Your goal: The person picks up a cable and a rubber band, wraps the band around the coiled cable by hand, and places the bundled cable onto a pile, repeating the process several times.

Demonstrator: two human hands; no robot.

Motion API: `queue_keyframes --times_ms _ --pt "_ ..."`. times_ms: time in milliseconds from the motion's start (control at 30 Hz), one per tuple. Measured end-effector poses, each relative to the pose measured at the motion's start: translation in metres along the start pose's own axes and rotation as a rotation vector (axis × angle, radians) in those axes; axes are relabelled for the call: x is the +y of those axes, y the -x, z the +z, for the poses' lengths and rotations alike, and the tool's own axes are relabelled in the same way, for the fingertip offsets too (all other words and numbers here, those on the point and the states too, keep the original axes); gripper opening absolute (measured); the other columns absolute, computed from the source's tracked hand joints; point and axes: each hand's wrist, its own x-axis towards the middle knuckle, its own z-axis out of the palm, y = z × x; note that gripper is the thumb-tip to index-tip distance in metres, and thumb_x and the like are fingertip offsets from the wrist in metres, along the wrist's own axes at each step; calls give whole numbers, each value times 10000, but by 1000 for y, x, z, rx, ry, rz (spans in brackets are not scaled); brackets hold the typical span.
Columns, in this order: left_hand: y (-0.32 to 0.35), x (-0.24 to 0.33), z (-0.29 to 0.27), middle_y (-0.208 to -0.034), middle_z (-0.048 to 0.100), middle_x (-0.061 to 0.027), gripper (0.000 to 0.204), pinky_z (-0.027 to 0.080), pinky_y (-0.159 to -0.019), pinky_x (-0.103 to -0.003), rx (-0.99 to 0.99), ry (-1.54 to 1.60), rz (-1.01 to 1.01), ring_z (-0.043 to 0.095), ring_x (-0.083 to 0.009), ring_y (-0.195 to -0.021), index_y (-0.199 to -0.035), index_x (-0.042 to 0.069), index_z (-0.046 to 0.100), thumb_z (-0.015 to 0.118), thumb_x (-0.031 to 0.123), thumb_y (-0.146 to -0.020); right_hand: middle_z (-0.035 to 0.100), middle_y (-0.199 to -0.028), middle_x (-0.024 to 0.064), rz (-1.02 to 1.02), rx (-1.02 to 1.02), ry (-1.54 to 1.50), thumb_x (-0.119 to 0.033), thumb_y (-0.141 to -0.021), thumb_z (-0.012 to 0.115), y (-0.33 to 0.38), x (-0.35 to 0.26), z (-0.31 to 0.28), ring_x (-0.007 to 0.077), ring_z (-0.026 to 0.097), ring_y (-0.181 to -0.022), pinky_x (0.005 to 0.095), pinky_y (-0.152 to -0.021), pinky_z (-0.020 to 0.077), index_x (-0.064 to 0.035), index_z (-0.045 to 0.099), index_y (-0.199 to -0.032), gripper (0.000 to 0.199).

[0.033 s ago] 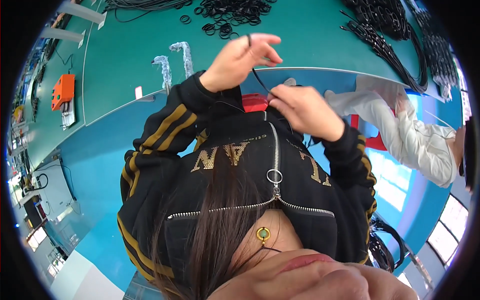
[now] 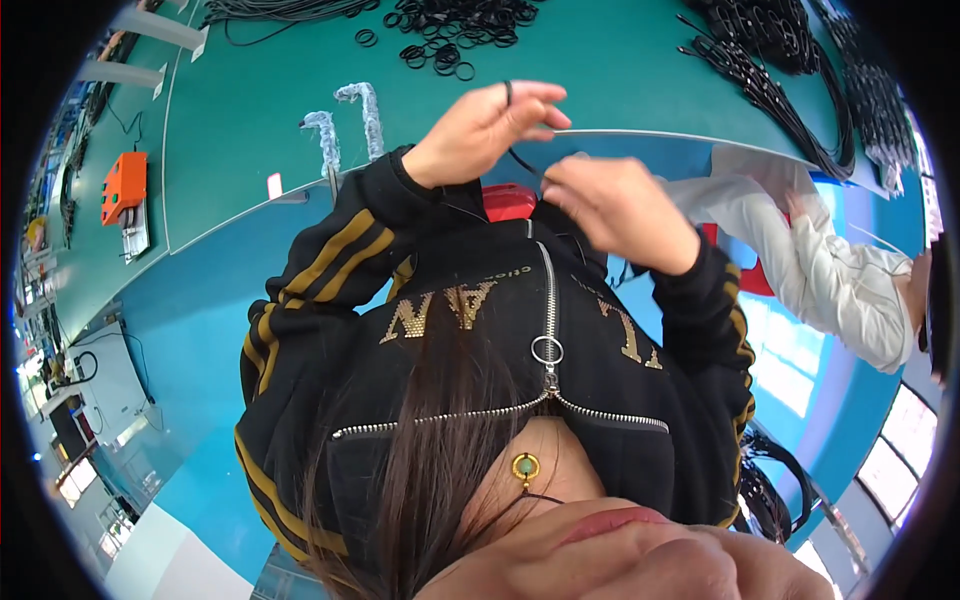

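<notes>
My left hand (image 2: pixel 485 130) is held near the table's front edge, its fingers pointing right and loosely bent. A thin black band (image 2: pixel 508 93) circles one of its fingers. From under this hand a black cable (image 2: pixel 522 160) runs down to my right hand (image 2: pixel 625 210), whose thumb and fingers are pinched on it. The cable seems to be held in my left hand too, though its grip there is hidden behind the fingers. Beyond my hands, many loose black rings (image 2: pixel 445 60) lie on the green table (image 2: pixel 600 80).
Black cable bundles (image 2: pixel 770 100) lie at the far right, more cables (image 2: pixel 290 8) at the far left. Two wrapped hooks (image 2: pixel 372 120) rise from the table edge. An orange device (image 2: pixel 124 188) sits at left. A person in white (image 2: pixel 840 280) is at right.
My left hand has dropped slightly toward me. My right hand has shifted slightly right, and the cable between the hands lies at a flatter slant.
</notes>
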Motion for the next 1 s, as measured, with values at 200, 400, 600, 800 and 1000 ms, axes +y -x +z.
queue_keyframes --times_ms 200,400,600,800,1000 --pt "16 6 3 -1224 559 -215 543 525 -893 -368 -436 287 -337 631 -296 -1029 -1303 -59 419 402 386 -991 581 -714 90 -91 187 -233 -60 -827 624 -31 43 -15 190 596 -632 312 -569 456 -34 614 -1015 190" --pt "13 23 -5 -1353 457 -226 557 536 -866 -348 -209 536 -248 576 -323 -1129 -1374 -40 362 373 373 -1000 576 -708 102 233 348 -635 -57 -833 616 -11 38 47 180 591 -621 317 -575 462 -33 611 -1037 205" --pt "4 1 -12 -1376 434 -219 533 532 -877 -327 109 179 -34 557 -327 -1157 -1388 -29 349 374 342 -1007 570 -701 127 141 -156 -137 -64 -833 616 16 -2 29 270 569 -596 346 -569 464 -47 612 -998 166" --pt "23 1 1 -1321 487 -192 535 547 -848 -339 -175 59 -357 596 -297 -1097 -1376 -33 350 440 329 -992 589 -740 106 -94 225 87 -66 -790 673 -12 18 -24 266 574 -616 321 -560 465 -16 623 -885 118" --pt "31 15 10 -1375 435 -221 519 542 -842 -295 -292 307 -476 631 -306 -1039 -1389 -42 335 369 316 -1015 605 -765 74 26 214 -325 -58 -830 630 -25 49 2 166 592 -644 273 -585 470 -4 630 -891 81"
